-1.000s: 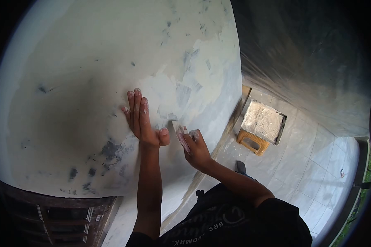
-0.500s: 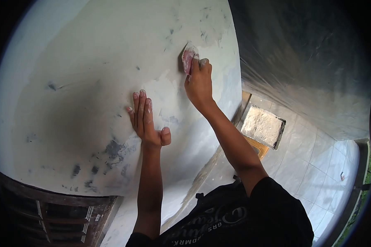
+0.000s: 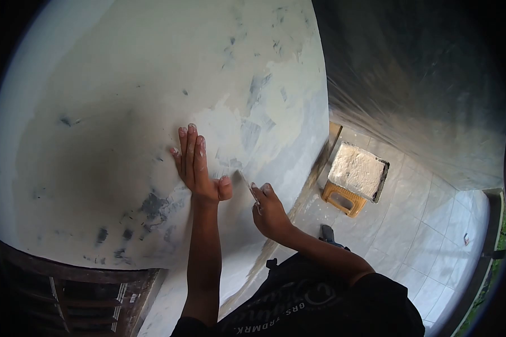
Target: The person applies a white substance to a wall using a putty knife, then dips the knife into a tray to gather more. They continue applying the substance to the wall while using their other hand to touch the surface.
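Note:
A pale wall (image 3: 112, 73) with grey scuffs and patches of white filler fills the left and middle of the view. My left hand (image 3: 199, 168) lies against it, fingers stretched upward, white residue on the tips. Lower right of those fingers, my right hand (image 3: 271, 212) grips a putty knife (image 3: 245, 183), seen nearly edge-on. The blade's tip is at the wall, beside a grey patch. Most of the knife's handle is hidden by my fingers.
A tray of white putty (image 3: 358, 171) rests on a yellow plastic stool (image 3: 344, 199) on the tiled floor (image 3: 416, 224). Plastic sheeting (image 3: 410, 101) hangs at the right. A dark wooden window frame (image 3: 78, 269) borders the wall's lower left.
My right hand has come down the wall with the putty knife, which has turned from face-on to edge-on. Grey streaks now show where it was. My left hand stays in place.

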Demonstrator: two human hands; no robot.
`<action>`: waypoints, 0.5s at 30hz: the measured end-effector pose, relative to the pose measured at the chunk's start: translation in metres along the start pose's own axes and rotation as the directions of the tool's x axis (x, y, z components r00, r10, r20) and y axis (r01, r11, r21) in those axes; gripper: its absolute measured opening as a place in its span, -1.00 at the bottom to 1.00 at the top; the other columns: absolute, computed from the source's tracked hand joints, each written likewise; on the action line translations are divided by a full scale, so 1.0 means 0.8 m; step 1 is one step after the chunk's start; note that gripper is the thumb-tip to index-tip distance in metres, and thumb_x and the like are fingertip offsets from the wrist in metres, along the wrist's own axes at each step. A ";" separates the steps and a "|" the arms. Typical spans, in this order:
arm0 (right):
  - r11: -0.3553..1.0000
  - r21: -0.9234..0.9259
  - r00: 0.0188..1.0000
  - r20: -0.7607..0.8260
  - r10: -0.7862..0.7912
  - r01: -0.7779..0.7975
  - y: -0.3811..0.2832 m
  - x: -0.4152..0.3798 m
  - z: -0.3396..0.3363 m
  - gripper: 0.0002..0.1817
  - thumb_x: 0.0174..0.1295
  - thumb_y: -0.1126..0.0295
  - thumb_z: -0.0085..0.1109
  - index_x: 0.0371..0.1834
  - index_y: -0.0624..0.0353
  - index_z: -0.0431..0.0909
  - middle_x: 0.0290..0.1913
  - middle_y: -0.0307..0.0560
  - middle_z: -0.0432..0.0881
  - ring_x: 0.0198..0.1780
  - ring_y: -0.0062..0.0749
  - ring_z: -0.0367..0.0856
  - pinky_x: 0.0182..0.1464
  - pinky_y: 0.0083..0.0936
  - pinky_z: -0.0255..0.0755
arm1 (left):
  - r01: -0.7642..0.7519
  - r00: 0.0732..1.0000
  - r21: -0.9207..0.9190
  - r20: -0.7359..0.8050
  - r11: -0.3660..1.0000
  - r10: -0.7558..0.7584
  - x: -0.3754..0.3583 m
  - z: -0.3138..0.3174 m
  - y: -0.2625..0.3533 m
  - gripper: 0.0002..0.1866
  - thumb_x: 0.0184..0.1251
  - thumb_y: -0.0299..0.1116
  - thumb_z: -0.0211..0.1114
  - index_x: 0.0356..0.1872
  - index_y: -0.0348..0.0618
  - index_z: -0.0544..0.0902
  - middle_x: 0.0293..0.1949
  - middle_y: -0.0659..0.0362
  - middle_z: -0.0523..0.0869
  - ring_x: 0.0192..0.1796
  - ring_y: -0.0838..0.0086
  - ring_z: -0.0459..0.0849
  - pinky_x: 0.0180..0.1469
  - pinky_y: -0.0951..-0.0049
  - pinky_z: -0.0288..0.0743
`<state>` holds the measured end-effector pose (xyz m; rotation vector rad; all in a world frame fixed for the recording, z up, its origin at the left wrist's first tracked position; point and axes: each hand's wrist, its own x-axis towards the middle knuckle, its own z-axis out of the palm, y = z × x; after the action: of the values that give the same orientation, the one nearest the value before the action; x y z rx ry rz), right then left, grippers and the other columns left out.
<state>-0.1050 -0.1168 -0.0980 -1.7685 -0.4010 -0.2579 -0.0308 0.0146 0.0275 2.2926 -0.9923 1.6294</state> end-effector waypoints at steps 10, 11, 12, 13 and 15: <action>0.951 -0.289 0.858 -0.457 -0.234 0.105 -0.031 0.188 -0.078 -0.59 0.09 0.70 0.03 0.07 0.57 0.35 -0.09 0.31 0.37 -0.09 0.08 0.40 -0.09 -0.20 0.35 | 0.002 1.000 -0.022 0.006 1.000 -0.001 0.005 0.000 0.002 -0.30 0.38 -0.02 -0.20 0.32 -0.44 0.28 0.29 -0.30 0.40 0.39 -0.21 0.29 0.47 -0.11 -0.22; 0.926 -0.365 0.861 -0.436 -0.262 0.097 -0.036 0.205 -0.076 -0.52 0.07 0.70 0.04 0.12 0.58 0.32 -0.02 0.38 0.35 -0.04 0.11 0.40 -0.03 -0.22 0.40 | 0.010 1.000 -0.020 0.007 1.000 -0.010 0.006 0.001 0.002 -0.30 0.37 -0.02 -0.20 0.32 -0.45 0.29 0.29 -0.30 0.40 0.39 -0.21 0.29 0.47 -0.11 -0.22; 0.895 -0.438 0.865 -0.413 -0.285 0.086 -0.040 0.217 -0.072 -0.46 0.04 0.70 0.04 0.18 0.59 0.28 0.05 0.44 0.34 0.02 0.14 0.40 0.04 -0.24 0.46 | 0.006 1.000 -0.021 0.008 1.000 -0.006 0.006 0.000 0.001 -0.30 0.37 -0.02 -0.20 0.32 -0.45 0.29 0.29 -0.30 0.40 0.39 -0.21 0.29 0.47 -0.11 -0.22; 0.843 -0.534 0.876 -0.370 -0.308 0.070 -0.037 0.225 -0.060 -0.49 0.03 0.68 0.05 0.14 0.59 0.30 0.09 0.46 0.33 0.04 0.14 0.41 0.06 -0.28 0.49 | 0.008 1.000 -0.014 0.010 1.000 -0.008 0.005 0.000 0.001 -0.30 0.37 -0.02 -0.20 0.32 -0.45 0.28 0.29 -0.30 0.40 0.39 -0.21 0.29 0.47 -0.11 -0.22; 0.867 -0.495 0.916 -0.325 -0.235 0.047 -0.034 0.211 -0.032 -0.51 0.06 0.65 0.04 0.11 0.63 0.30 0.10 0.48 0.32 0.05 0.14 0.41 0.07 -0.31 0.49 | 0.015 1.000 -0.008 0.013 1.000 -0.015 0.003 -0.001 0.001 -0.30 0.37 -0.02 -0.21 0.32 -0.45 0.28 0.29 -0.30 0.40 0.39 -0.21 0.29 0.47 -0.11 -0.22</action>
<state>0.0397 -0.1141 -0.0033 -2.1154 -0.1951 -0.8548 -0.0313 0.0131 0.0297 2.3030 -0.9802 1.6033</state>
